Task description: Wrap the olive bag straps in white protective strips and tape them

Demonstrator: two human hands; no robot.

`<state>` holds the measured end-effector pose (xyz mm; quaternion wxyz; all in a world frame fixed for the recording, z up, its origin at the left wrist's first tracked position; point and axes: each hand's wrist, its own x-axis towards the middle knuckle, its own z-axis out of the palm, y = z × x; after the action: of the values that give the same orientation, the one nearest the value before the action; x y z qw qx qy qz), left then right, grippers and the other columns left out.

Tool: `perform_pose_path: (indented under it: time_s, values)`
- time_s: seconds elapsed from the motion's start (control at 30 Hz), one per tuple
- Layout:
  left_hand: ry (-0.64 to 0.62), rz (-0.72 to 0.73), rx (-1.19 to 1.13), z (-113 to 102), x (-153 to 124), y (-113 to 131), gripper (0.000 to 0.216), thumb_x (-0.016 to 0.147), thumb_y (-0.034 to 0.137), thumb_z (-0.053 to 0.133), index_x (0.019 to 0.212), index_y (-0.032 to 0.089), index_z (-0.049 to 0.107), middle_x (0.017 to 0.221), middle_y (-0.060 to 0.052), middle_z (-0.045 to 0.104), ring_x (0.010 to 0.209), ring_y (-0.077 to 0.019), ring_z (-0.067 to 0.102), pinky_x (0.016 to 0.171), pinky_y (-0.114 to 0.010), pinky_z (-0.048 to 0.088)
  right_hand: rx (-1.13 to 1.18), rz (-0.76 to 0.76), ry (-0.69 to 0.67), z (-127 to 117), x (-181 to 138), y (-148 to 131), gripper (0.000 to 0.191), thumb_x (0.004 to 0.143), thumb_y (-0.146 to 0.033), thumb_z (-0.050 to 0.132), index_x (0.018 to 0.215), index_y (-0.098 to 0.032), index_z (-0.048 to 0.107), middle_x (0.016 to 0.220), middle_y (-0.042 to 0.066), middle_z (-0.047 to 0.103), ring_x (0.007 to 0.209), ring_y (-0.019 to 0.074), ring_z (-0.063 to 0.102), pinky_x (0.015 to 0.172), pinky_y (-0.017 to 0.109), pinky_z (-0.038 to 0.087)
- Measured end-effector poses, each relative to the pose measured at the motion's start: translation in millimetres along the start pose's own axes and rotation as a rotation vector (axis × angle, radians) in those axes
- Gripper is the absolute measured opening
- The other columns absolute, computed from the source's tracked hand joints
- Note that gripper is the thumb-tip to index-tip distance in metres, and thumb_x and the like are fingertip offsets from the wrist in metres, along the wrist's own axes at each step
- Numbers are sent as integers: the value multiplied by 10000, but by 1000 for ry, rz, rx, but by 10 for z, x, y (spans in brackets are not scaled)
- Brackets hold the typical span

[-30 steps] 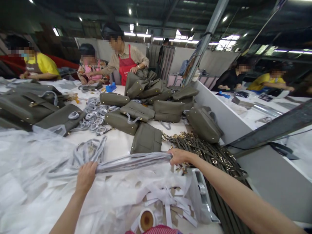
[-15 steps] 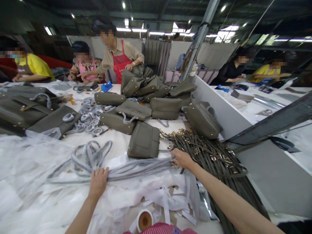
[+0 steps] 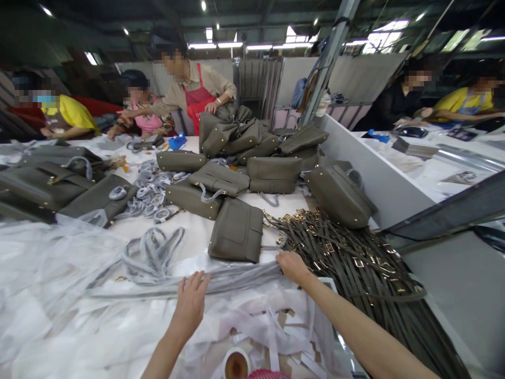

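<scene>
A long bundle of straps wrapped in thin pale film [image 3: 240, 279] stretches across the table in front of me. At its right end my right hand [image 3: 294, 267] has its fingers closed round the bundle. My left hand [image 3: 191, 301] lies farther left with fingers extended, touching the near side of the straps. Beyond that hand, the wrapped straps curl into loose loops [image 3: 152, 252]. An olive handbag [image 3: 236, 230] lies just behind the bundle. To the right of my right hand is a heap of bare olive straps with gold buckles [image 3: 339, 252].
Olive handbags pile up at the centre back [image 3: 232, 138] and left [image 3: 51, 184]. Small wrapped coils [image 3: 148, 189] lie between them. A white partition [image 3: 379, 168] and metal post bound the right side. Near me stands a cup [image 3: 236, 364] among paper scraps. Several co-workers sit or stand beyond.
My left hand has slid right along the wrapped straps, towards my right hand. My right hand stays at the bundle's right end. The camera view has shifted slightly.
</scene>
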<state>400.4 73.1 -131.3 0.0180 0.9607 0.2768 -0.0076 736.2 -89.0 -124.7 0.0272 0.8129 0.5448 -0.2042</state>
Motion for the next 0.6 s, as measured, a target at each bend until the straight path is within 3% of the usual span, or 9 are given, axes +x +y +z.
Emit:
perform_pose_path:
  time_s: [0.1, 0.17, 0.23, 0.33, 0.4, 0.47, 0.6]
  values:
    - [104, 58, -164, -152, 28, 74, 496, 829, 18, 399, 1263, 158, 595, 1331, -166, 613, 1244, -304, 566, 1029, -534, 465, 123, -67, -30, -322, -51, 77, 165, 954, -260, 565, 1029, -126, 624, 1105, 87, 638, 1105, 248, 578, 987, 486, 445]
    - [151, 114, -267, -361, 102, 216, 429, 888, 106, 434, 1296, 157, 555, 1332, -172, 606, 1226, -278, 579, 1013, -481, 498, 250, -118, -88, -618, -159, 84, 150, 960, -243, 516, 947, -128, 611, 975, 78, 652, 1006, 231, 612, 938, 445, 466]
    - [207, 199, -381, -624, 222, 477, 478, 923, 199, 485, 1399, 180, 441, 1395, -170, 550, 1277, -260, 536, 1042, -458, 484, 411, -177, -209, -910, -329, 23, 222, 958, -298, 480, 820, -149, 571, 775, 39, 629, 790, 192, 638, 800, 365, 509]
    - [289, 345, -495, -973, 426, 995, 638, 891, 242, 581, 1468, 183, 315, 1400, -172, 534, 1285, -267, 519, 1035, -453, 485, 674, -237, -420, -1214, -663, -181, 380, 916, -524, 461, 754, -182, 489, 605, -35, 517, 527, 128, 569, 576, 266, 497]
    - [342, 415, -472, -1093, 516, 1294, 520, 910, 201, 541, 1407, 165, 393, 1188, -124, 659, 1070, -219, 641, 876, -354, 560, 814, -239, -498, -1295, -895, -331, 490, 883, -671, 392, 814, -193, 470, 585, -66, 451, 457, 103, 516, 522, 252, 499]
    - [394, 448, -430, -1121, 534, 1476, 343, 948, 149, 447, 1285, 167, 510, 935, -52, 690, 822, -168, 665, 703, -269, 552, 961, -195, -567, -1296, -1104, -436, 589, 898, -731, 241, 901, -190, 475, 596, -74, 428, 406, 80, 449, 483, 250, 509]
    - [484, 473, -374, -1090, 394, 1529, 311, 1002, 191, 337, 1198, 159, 577, 800, -46, 640, 708, -184, 604, 613, -281, 486, 1374, 58, -757, -1184, -1420, -475, 752, 972, -632, -4, 1021, -131, 555, 670, -18, 519, 351, 54, 401, 334, 174, 422]
